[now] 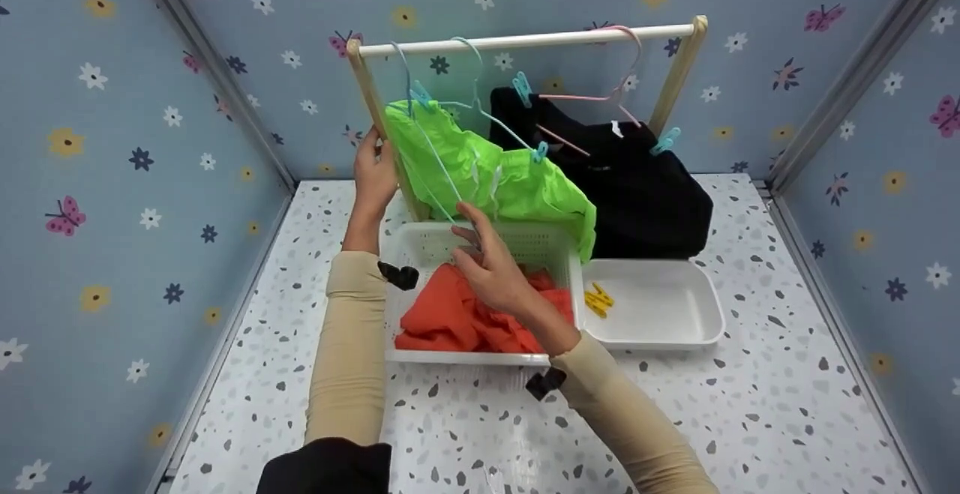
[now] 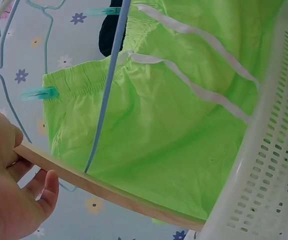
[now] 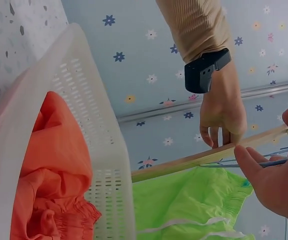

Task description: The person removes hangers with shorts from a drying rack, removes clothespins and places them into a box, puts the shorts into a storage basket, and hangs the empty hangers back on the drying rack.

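Your left hand is gripping the rack's left wooden post, which is partly hiding its fingers. Your right hand is holding its fingers loosely extended at the blue hanger; you are barely making out the contact. The hanger is hanging at the rod's left end, nearer than the green shorts. Those are partly covering the far-right black garment. Your right hand is concealing some orange cloth.

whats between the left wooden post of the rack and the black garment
The lime-green garment hangs between them, with a blue hanger hooked closer to the post; the head view shows both.
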`<state>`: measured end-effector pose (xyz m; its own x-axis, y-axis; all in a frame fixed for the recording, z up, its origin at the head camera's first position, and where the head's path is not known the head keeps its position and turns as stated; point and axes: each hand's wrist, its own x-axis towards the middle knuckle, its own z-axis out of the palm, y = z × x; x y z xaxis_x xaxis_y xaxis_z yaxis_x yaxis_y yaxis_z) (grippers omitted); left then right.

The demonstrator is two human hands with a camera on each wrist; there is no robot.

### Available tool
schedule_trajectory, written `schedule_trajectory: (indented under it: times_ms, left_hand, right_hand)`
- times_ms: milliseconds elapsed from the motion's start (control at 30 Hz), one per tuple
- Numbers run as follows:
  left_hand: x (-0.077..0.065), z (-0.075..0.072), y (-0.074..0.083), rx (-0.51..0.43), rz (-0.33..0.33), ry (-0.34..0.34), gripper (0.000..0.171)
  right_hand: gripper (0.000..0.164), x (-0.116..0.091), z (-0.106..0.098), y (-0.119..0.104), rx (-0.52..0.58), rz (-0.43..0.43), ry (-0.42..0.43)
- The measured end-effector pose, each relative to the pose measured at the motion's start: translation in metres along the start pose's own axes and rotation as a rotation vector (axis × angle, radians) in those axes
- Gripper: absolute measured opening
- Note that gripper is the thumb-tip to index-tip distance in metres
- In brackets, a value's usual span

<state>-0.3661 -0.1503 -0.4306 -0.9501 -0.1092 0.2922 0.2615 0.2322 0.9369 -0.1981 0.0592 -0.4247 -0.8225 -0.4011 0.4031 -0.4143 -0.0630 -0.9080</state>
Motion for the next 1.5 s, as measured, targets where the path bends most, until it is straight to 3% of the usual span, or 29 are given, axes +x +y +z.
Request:
schedule_trajectory:
  times_ms: [167,333,467,567,667,833,933,1033,1200,1333,1500]
  left_hand:
    - [0.006,-0.002,-0.003,-0.033,-0.077,0.073,0.047]
    - [0.01,0.002,-0.009,-0.08,-0.104,0.16,0.044]
    - [0.015,0.006,-0.011,-0.12,-0.113,0.152,0.044]
    - [0.018,0.005,-0.01,-0.159,-0.116,0.119,0.045]
    - [0.021,0.001,-0.009,-0.175,-0.11,0.103,0.046]
    - [0.017,-0.003,-0.012,-0.186,-0.145,0.074,0.046]
    - [0.012,-0.004,-0.013,-0.197,-0.148,0.042,0.047]
    - [0.007,-0.007,-0.009,-0.222,-0.16,0.029,0.047]
    - [0.003,-0.009,0.008,-0.261,-0.194,0.015,0.046]
    - [0.0,-0.007,0.016,-0.262,-0.183,0.008,0.046]
    - [-0.001,-0.006,0.016,-0.227,-0.154,0.026,0.044]
  right_hand:
    - [0.06,-0.005,-0.001,0.005,-0.054,0.006,0.01]
    - [0.058,-0.012,-0.009,0.009,-0.099,0.042,0.03]
    - [0.052,-0.017,-0.023,0.009,-0.189,0.043,0.074]
    - [0.044,-0.018,-0.032,0.004,-0.262,0.023,0.159]
    - [0.035,-0.018,-0.044,0.005,-0.342,-0.059,0.272]
    - [0.023,-0.022,-0.075,0.013,-0.515,-0.307,0.488]
    - [0.024,-0.024,-0.094,0.012,-0.626,-0.364,0.594]
    - [0.029,-0.021,-0.109,0.009,-0.752,-0.306,0.607]
    - [0.043,-0.005,-0.132,0.011,-0.926,-0.138,0.532]
    - [0.047,0.008,-0.141,0.018,-0.952,-0.042,0.469]
    - [0.045,0.019,-0.139,0.028,-0.968,0.048,0.384]
